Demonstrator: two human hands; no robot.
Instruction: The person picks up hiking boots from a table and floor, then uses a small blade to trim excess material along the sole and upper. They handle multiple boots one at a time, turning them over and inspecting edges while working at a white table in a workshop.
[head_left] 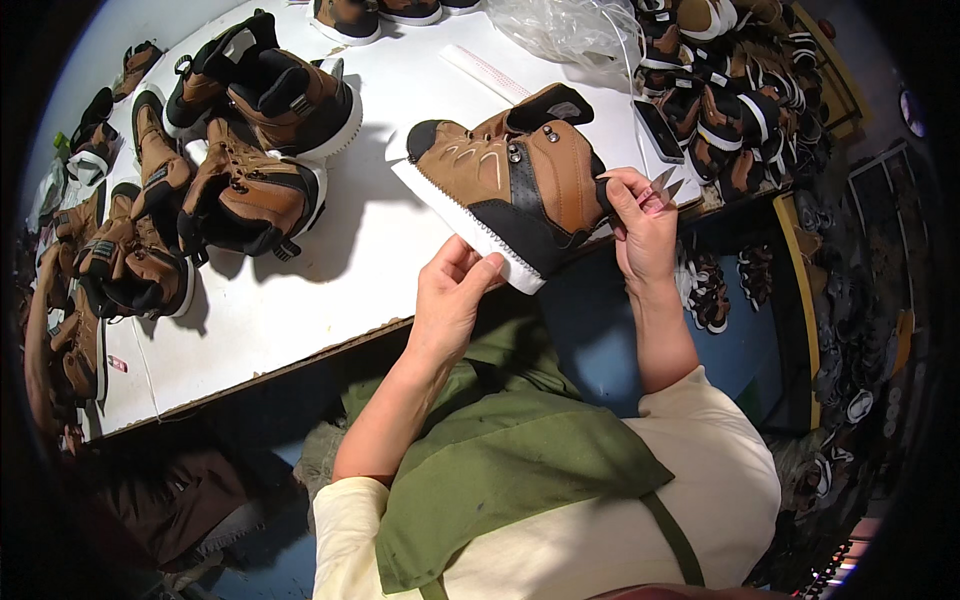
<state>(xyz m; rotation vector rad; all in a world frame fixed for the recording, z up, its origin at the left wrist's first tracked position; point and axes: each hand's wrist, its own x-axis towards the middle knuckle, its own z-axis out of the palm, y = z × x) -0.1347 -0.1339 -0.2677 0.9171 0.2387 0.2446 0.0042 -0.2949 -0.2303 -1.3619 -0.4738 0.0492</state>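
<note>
A brown and black lace-up boot [562, 178] with a white sole is held on its side above the table's front edge, toe to the left. My left hand [450, 295] is closed on the sole near the heel, thumb on top. At the boot's collar, my right hand [648, 235] pinches the black edge between thumb and fingers. That same hand also holds a small pair of thread snips [663, 188], whose pointed blades stick out apart beside the index finger. The handles are mostly hidden by the fingers.
Several similar boots [250, 190] stand on the left of the white table [370, 265]. Behind the held boot lie a white ruler-like strip [484, 74] and a clear plastic bag [570, 35]. A phone [657, 132] rests at the right edge, near heaped shoes [735, 115].
</note>
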